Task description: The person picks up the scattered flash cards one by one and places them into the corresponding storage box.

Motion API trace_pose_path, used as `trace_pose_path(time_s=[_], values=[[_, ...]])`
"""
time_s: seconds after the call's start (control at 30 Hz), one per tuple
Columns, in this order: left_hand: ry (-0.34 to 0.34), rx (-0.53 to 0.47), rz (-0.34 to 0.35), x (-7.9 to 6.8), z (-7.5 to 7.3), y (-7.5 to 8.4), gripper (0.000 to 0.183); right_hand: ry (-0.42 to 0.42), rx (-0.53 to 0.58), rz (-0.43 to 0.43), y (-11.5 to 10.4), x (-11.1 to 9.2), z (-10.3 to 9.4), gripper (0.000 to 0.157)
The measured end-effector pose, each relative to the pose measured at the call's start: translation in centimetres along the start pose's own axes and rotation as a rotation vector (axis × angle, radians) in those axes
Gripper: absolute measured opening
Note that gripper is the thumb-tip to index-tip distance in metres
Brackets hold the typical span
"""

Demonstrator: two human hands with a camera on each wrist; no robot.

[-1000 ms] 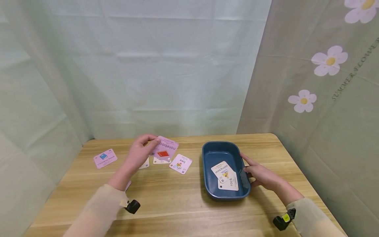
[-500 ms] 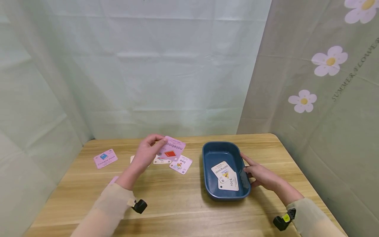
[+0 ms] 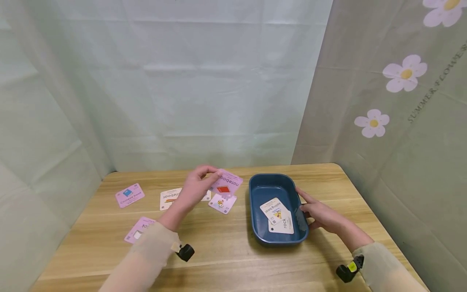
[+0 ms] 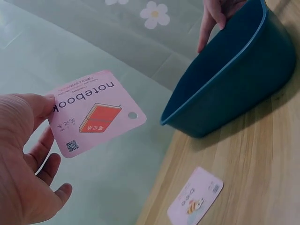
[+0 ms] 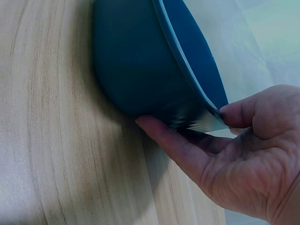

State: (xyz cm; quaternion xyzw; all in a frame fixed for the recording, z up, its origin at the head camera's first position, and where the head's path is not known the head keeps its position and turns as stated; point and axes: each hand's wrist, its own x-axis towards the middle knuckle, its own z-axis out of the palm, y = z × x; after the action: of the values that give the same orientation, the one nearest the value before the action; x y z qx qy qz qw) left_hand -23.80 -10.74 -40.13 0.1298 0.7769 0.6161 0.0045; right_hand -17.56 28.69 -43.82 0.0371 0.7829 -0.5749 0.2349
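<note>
My left hand (image 3: 198,186) pinches a pink notebook card (image 4: 96,115) by its edge between thumb and fingers. It holds the card raised above the table, just left of the dark blue bin (image 3: 257,231). The card shows a red notebook and overlaps the bee card (image 3: 221,205) in the head view. My right hand (image 3: 324,217) rests against the bin's right side, its fingers spread along the outer wall and at the rim (image 5: 187,70). Inside the bin, a sailing boat card (image 3: 271,211) lies partly over a rock card (image 3: 286,227).
A Chinese book card (image 3: 129,195) lies at the table's far left. Nearer, another pink card (image 3: 138,231) is partly behind the left sleeve. White cards, one a boat card (image 3: 169,198), lie behind the left wrist. Fabric curtains (image 3: 204,81) stand close behind the wooden table (image 3: 219,251).
My left hand has carried the notebook card rightward, nearer the bin, uncovering the white boat card and a pink card. The right hand and bin have stayed in place.
</note>
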Motion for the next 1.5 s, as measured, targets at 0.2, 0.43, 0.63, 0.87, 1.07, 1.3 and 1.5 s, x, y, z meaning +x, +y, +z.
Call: trace_pose_path(time_s=[0.2, 0.43, 0.63, 0.87, 1.07, 1.3, 1.5], values=[[-0.009, 0.003, 0.021, 0.3, 1.6, 0.6, 0.024, -0.008, -0.004, -0.002, -0.1, 0.0, -0.1, 0.071], [-0.053, -0.033, -0.001, 0.8, 3.2, 0.9, 0.018, -0.006, -0.016, -0.004, -0.1, 0.1, -0.2, 0.071], [-0.063, 0.031, 0.027, 1.3, 4.5, 1.2, 0.02, -0.006, -0.014, -0.004, -0.2, 0.0, -0.2, 0.072], [-0.086, 0.044, 0.05, 1.6, 6.1, 2.1, 0.017, -0.003, -0.023, 0.003, -0.3, 0.1, -0.2, 0.072], [-0.104, 0.099, 0.075, 1.7, 7.2, 2.4, 0.02, -0.001, -0.029, 0.009, -0.2, 0.1, -0.3, 0.072], [-0.163, 0.111, 0.087, 2.0, 8.6, 2.5, 0.02, -0.002, -0.015, 0.01, 0.0, 0.1, -0.3, 0.072], [-0.238, 0.128, 0.125, 2.3, 9.9, 2.4, 0.021, 0.001, -0.004, 0.013, 0.0, 0.1, -0.3, 0.072]])
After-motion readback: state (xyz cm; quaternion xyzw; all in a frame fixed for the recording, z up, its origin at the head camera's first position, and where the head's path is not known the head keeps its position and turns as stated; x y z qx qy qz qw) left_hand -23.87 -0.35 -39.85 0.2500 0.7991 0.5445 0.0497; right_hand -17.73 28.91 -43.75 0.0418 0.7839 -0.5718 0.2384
